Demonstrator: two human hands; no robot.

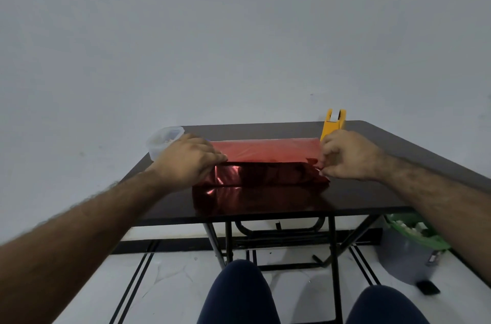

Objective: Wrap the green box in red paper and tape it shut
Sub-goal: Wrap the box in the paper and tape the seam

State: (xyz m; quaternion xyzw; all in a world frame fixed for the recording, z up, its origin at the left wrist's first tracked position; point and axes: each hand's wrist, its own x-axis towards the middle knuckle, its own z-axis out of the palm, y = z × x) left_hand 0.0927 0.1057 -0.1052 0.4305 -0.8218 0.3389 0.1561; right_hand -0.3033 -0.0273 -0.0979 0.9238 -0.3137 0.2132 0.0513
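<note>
A long box covered in shiny red paper (265, 159) lies across the middle of the dark table (372, 191); no green shows. My left hand (186, 161) lies over the box's left end, fingers pressing the paper at the top front edge. At the right end, my right hand (348, 156) pinches the crumpled red paper with curled fingers. A yellow tape dispenser (333, 122) stands just behind my right hand at the table's back edge.
A clear plastic container (162, 140) sits at the table's back left corner, behind my left hand. Beneath the table's right side stands a grey bin with a green liner (414, 246). My knees (239, 294) are in front of the table.
</note>
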